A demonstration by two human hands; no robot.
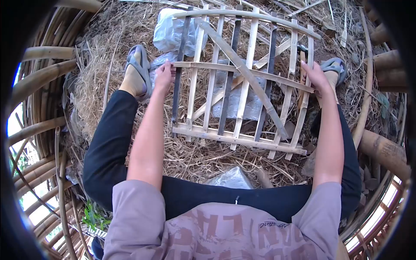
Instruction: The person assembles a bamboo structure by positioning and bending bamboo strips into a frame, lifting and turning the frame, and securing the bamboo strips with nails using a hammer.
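Between my legs I hold up a bamboo lattice panel [245, 89] of light and dark slats, joined by three crosswise strips and a diagonal brace. My left hand [164, 77] is closed on the left end of the middle strip. On the opposite side, my right hand [317, 78] grips the panel's edge by that strip's right end, its fingers partly hidden. Just beside the right hand, behind the slats, is a hammer [302, 48] with a wooden handle. A flat silvery-grey slab [253, 104] shows through the panel from the ground below.
A whitish plastic bag [167, 32] lies beyond my left hand. Close to my lap sits a silvery block [232, 178]. Straw and bamboo scraps cover the ground. Curved bamboo walls rise at left [47, 82] and right [385, 149]. My sandalled feet flank the panel.
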